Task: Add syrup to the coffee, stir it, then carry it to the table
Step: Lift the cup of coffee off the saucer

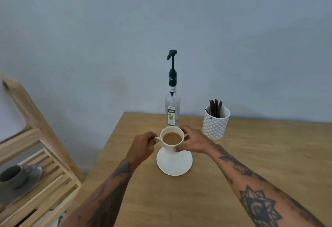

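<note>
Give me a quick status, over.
Both hands on cup: left hand pinches handle, right hand grips side. Cup above saucer. Syrup bottle just behind.

Cream cup [172,143] and saucer [175,164], tan coffee [172,138], lattice-patterned pot [215,125] — grey-white

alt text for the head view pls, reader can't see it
Both hands hold a cream cup of milky coffee above its saucer on a wooden table: left hand at the handle, right hand round the side. Behind stand a syrup pump bottle and a pot of dark stir sticks.
</note>
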